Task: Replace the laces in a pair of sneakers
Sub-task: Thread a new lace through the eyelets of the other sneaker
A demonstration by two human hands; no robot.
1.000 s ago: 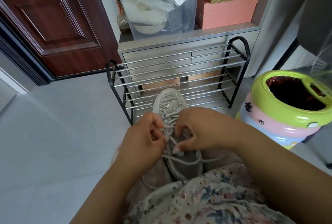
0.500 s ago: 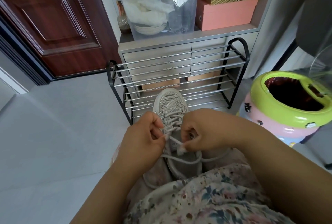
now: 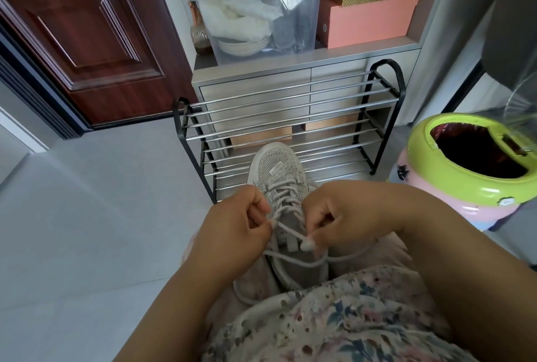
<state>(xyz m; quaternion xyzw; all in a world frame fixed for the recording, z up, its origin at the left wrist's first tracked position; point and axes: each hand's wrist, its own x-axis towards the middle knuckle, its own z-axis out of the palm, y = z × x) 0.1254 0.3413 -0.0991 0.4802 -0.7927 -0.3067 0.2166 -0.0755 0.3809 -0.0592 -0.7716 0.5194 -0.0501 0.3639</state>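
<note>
The left hand (image 3: 232, 228) is pinching one end of the lace (image 3: 287, 232) between thumb and curled fingers, just left of the sneaker's (image 3: 280, 187) eyelets. The right hand (image 3: 340, 216) is curling round the other part of the same lace, gripping it near its tip just right of the tongue, so a short stretch of lace is running slantwise between the two hands. More lace is crossing through the upper eyelets toward the toe, and a loose loop is trailing across the shoe's opening below the hands and off to the right.

The sneaker, grey with a glittery mesh upper and a small label on the toe, is lying on the person's lap with its toe pointing away, toward the rack (image 3: 290, 126). A floral garment (image 3: 334, 315) is covering the lap beneath the heel.

The rack, black-framed with metal rails, is standing on the grey floor (image 3: 87, 231) just beyond the toe, in front of a cabinet (image 3: 261, 82). On the cabinet a clear bin (image 3: 261, 19) is sitting beside pink boxes (image 3: 372, 16). A green and pink can (image 3: 465, 184) is standing to the right, and a dark red door (image 3: 87, 36) is showing at the upper left.
</note>
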